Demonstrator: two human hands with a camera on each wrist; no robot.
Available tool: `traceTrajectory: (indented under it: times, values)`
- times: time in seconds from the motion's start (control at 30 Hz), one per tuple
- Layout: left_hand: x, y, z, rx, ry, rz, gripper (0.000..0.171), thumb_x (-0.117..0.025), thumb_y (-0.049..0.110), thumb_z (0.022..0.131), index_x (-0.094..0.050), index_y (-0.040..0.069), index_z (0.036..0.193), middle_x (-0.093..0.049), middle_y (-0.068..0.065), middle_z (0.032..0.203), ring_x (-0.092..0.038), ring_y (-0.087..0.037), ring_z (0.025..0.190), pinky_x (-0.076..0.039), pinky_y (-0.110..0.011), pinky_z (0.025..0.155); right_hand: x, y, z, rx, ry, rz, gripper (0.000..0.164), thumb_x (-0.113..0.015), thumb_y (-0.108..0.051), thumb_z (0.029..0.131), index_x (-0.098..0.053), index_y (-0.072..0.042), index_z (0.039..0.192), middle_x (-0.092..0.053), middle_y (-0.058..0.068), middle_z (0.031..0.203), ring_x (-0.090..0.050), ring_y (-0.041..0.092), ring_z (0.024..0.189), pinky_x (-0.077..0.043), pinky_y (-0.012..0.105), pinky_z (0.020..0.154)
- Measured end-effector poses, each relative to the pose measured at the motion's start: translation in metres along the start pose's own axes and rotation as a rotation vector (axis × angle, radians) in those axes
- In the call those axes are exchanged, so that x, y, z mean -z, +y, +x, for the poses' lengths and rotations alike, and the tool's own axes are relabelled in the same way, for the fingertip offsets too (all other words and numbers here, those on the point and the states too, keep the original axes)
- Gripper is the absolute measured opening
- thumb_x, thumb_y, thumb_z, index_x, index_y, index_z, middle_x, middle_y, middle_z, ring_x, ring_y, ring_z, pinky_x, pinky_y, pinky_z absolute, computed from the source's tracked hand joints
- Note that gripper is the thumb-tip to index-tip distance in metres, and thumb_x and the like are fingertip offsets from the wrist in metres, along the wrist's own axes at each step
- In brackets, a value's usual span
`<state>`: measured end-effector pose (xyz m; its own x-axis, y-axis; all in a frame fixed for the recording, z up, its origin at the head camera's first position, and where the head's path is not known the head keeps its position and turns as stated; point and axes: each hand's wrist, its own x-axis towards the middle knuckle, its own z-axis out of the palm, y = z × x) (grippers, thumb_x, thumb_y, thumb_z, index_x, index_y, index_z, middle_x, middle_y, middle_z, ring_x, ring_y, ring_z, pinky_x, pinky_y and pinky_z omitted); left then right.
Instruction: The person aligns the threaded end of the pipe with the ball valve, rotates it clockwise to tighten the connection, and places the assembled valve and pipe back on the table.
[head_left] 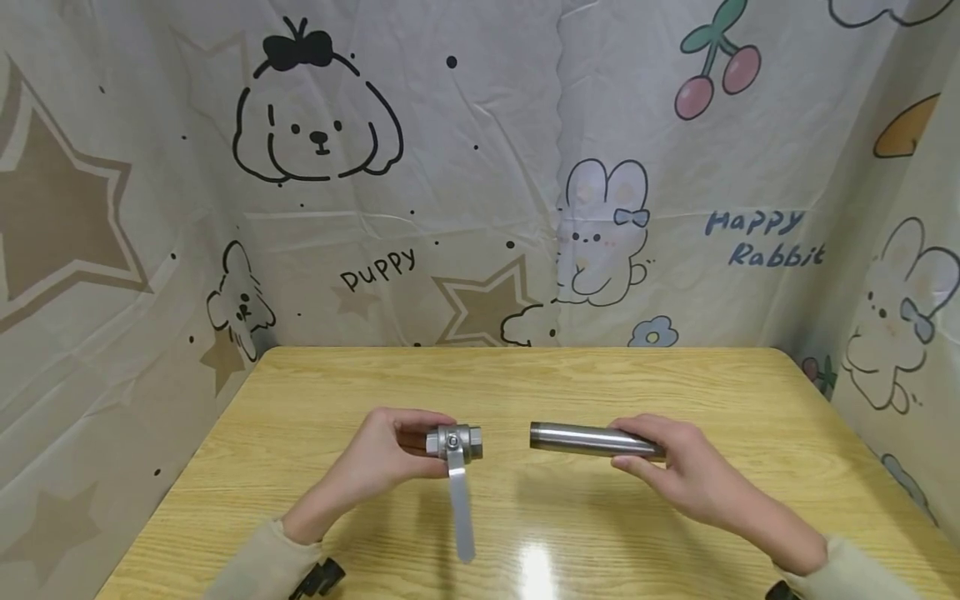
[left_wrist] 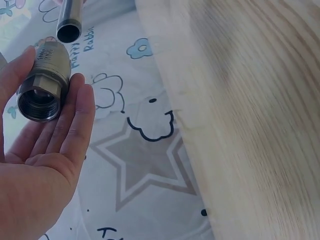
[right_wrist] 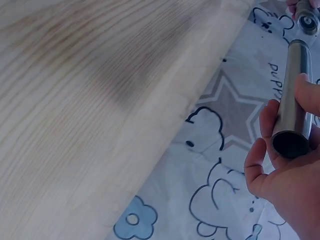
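Observation:
My left hand [head_left: 382,454] holds a metal ball valve [head_left: 467,442] between thumb and fingers, its long flat lever handle [head_left: 461,508] pointing toward me. In the left wrist view, the threaded opening of the valve [left_wrist: 40,102] faces the camera. To the right, my right hand [head_left: 686,467] grips a hollow steel pipe [head_left: 573,438] by its right part. The pipe's threaded left end points at the valve, with a gap between them. In the right wrist view, the thumb and fingers wrap the pipe [right_wrist: 294,100], whose open near end shows. Both pieces are held above the table.
A wood-grain table [head_left: 360,375] lies under both hands. Behind and on both sides hangs a printed cloth [head_left: 487,167] with cartoon animals and stars. Dark wrist devices show at the sleeves, one by the left cuff [head_left: 262,558].

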<state>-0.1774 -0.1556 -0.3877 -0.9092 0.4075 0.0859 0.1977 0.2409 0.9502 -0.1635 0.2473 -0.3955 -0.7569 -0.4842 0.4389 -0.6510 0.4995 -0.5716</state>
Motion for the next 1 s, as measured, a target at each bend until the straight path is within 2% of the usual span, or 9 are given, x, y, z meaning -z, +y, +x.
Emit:
traceTrajectory:
  times: [0.33,0.57,0.83,1.0]
  values:
    - [-0.007,0.003,-0.002,0.027,-0.025,-0.039,0.047,-0.091,0.005,0.080,-0.076,0.004,0.125,-0.077,-0.011,0.110,-0.075,-0.027,0.094,-0.064,-0.035,0.079,-0.008,-0.015,0.004,0.055,-0.003,0.014,0.034,-0.084,-0.006,0.090,-0.074,-0.010,0.122,-0.074,-0.004,0.114,-0.069,0.008,0.091,-0.060,0.026,0.070]
    - [-0.010,0.006,-0.002,0.021,-0.049,-0.067,0.046,-0.090,0.006,0.081,-0.076,0.005,0.125,-0.077,-0.012,0.110,-0.075,-0.029,0.094,-0.064,-0.036,0.079,-0.011,-0.020,0.006,0.104,0.006,0.030,0.035,-0.083,-0.004,0.089,-0.073,-0.011,0.122,-0.074,-0.005,0.114,-0.068,0.009,0.090,-0.060,0.025,0.073]
    - [-0.012,0.007,-0.002,0.028,-0.059,-0.079,0.047,-0.090,0.006,0.080,-0.076,0.005,0.125,-0.077,-0.011,0.110,-0.074,-0.029,0.095,-0.064,-0.035,0.079,-0.014,-0.026,0.007,0.106,-0.005,0.066,0.035,-0.082,-0.006,0.091,-0.073,-0.012,0.124,-0.074,-0.001,0.117,-0.069,0.010,0.092,-0.060,0.026,0.072]
    - [-0.014,0.007,-0.001,0.025,-0.067,-0.088,0.047,-0.090,0.006,0.081,-0.076,0.005,0.126,-0.077,-0.011,0.111,-0.074,-0.029,0.095,-0.064,-0.035,0.079,-0.015,-0.027,0.008,0.113,-0.010,0.067,0.034,-0.082,-0.006,0.092,-0.073,-0.015,0.123,-0.073,-0.004,0.115,-0.068,0.009,0.087,-0.059,0.025,0.068]
